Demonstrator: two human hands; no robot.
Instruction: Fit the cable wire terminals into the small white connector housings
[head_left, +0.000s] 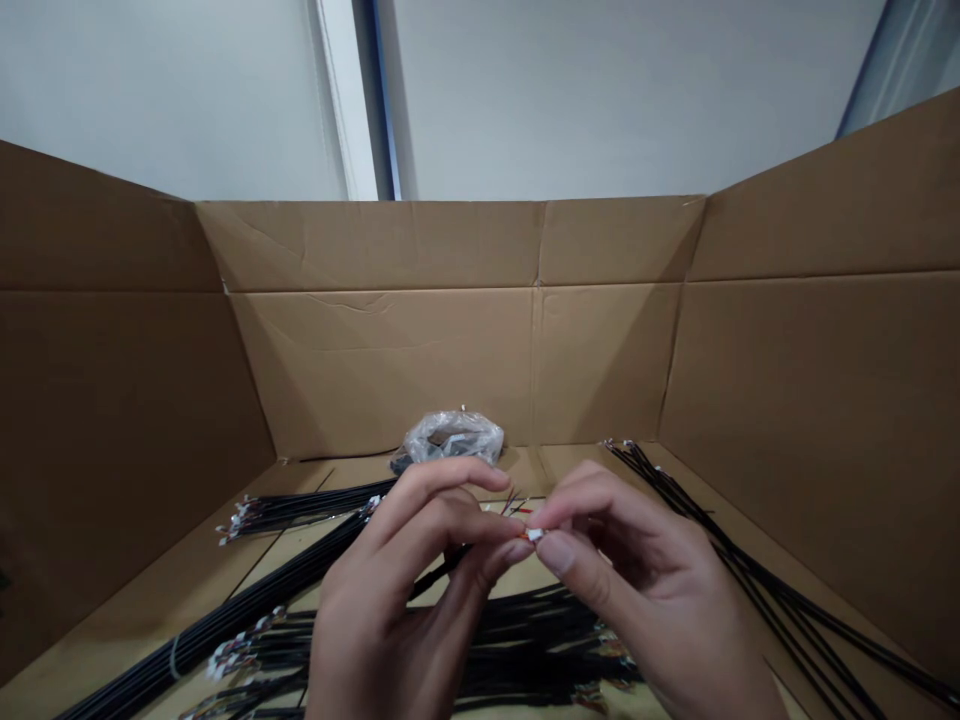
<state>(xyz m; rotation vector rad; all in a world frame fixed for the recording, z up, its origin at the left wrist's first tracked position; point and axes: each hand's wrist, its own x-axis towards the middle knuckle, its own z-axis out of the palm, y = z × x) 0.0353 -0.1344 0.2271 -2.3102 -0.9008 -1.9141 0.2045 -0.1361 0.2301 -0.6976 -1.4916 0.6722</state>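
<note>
Just below ctr of the frame, a small white connector [535,535] sat btwn both hands' fingertips: the R hand [645,590] had it pinched btwn thumb & index finger, the L hand [390,590] gripped thin orange wires [523,534] right at its near end, thumb to finger. Lower ctr, partly hidden behind the hands, lay a pile of black cables [525,640] w/ white ends to the L. Lower left: thick cable bundle [255,603] w/ a pale tie [174,658], another bunch [322,505] just above. Lower right: a few loose long cables [780,590], running diag. Mid-frame, clear plastic bag [454,435] by the back cardboard wall [420,360].
</note>
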